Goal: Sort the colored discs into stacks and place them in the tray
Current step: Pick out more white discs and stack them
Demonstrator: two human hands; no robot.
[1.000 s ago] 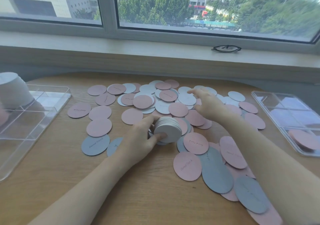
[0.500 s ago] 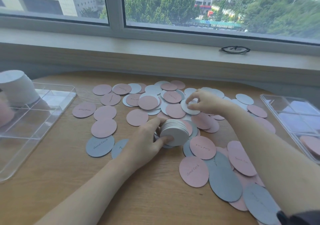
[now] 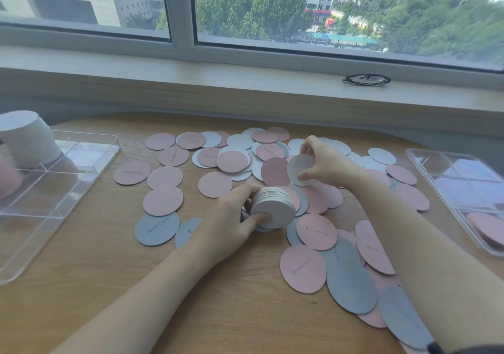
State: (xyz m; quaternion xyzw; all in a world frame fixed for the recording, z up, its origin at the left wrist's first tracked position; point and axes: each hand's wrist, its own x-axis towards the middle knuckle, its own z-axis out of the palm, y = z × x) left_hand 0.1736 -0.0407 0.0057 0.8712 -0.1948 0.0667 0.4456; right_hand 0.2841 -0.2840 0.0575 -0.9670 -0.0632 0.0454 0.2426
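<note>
Head view, wooden table (image 3: 114, 285), windowsill (image 3: 245, 81), window (image 3: 300, 12)

Wooden table (image 3: 226, 312) under scattered discs (image 3: 165, 177) and two clear trays (image 3: 90, 168).

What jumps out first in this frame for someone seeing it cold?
The spread of pink, white and grey discs over the middle of the wooden table. At its centre the left hand grips a white stack, while the right hand pinches a single white disc just above and behind it. Clear trays flank the pile: the left tray already holds a tall white pile.
</note>
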